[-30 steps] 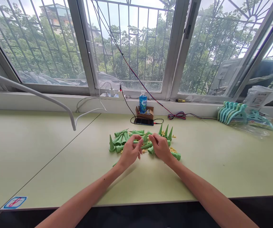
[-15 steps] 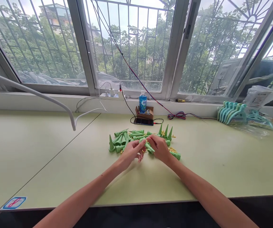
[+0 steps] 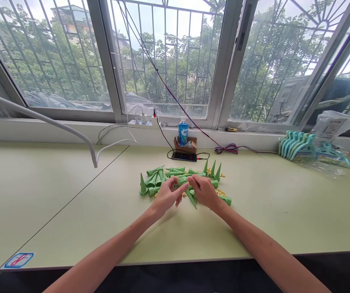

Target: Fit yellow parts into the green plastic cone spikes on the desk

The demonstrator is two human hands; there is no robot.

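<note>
My left hand (image 3: 166,196) is closed around the ribbed cap end of a green plastic watering spike (image 3: 190,198). The spike's point slants down and to the right, towards me. Fingers and thumb of my right hand (image 3: 204,189) are pinched together beside the cap; what they hold is too small or hidden to make out. Behind and around both hands lies a pile of green spikes (image 3: 156,177), some lying flat. One upright spike (image 3: 143,185) stands at the left, and 3 more stand at the back right. Small yellow plastic pieces (image 3: 221,192) lie beside my right hand.
Behind the pile a phone (image 3: 184,156) lies on the table (image 3: 71,219) with a cable plugged in. A blue bottle (image 3: 183,132) stands at a small cardboard box (image 3: 190,149). Bundled cable (image 3: 227,149) and child-size hangers (image 3: 298,145) lie farther right. A white tube (image 3: 83,136) hangs at left.
The green spike in my left hand has turned from pointing up to pointing down and right, towards me. Both hands have stayed nearly in place, close together.
</note>
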